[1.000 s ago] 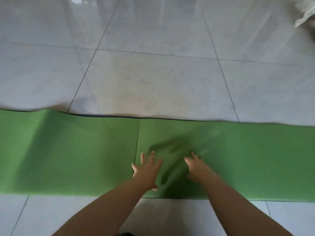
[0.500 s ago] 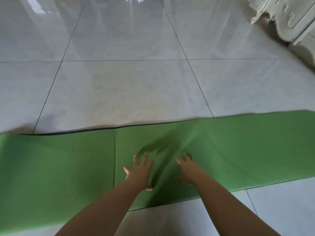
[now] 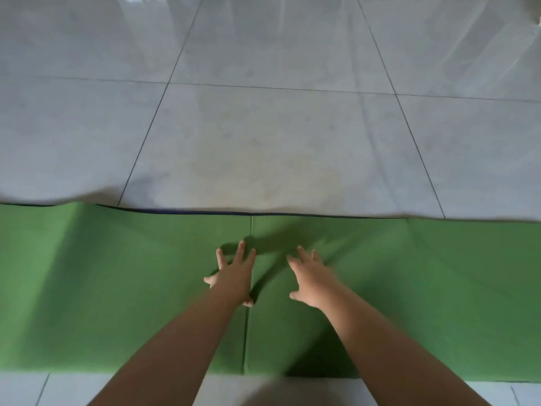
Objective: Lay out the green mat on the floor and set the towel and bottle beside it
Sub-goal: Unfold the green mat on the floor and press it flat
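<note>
The green mat lies unrolled across the floor from the left edge of the view to the right edge, with a fold crease running down its middle. My left hand lies on the mat at the crease with its fingers spread flat. My right hand is just to the right of it, fingers spread and straight over the mat. Neither hand holds anything. No towel or bottle is in view.
Glossy grey floor tiles with dark grout lines stretch beyond the mat's far edge. A strip of white tile shows along the mat's near edge. A pale scrap of some object sits at the top right corner.
The view has swung back level, so the mat runs straight across again. Both hands have stayed spread at the mat's middle crease.
</note>
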Action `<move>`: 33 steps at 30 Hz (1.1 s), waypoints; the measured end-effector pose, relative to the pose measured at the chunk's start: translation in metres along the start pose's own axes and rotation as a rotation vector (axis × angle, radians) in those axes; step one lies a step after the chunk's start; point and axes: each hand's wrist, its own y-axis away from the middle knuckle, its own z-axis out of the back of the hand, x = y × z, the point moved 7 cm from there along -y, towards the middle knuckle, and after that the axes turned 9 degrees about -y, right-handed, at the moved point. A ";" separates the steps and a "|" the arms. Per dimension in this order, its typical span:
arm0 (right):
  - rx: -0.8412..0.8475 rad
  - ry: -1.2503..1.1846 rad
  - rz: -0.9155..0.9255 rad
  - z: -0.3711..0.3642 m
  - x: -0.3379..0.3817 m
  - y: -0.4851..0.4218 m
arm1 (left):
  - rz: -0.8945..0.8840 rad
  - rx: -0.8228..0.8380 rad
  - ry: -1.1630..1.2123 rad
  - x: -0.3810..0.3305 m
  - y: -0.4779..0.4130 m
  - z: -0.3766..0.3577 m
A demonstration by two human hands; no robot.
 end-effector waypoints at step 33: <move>-0.063 0.075 -0.111 0.052 -0.009 -0.056 | -0.049 0.026 -0.023 0.004 -0.013 -0.001</move>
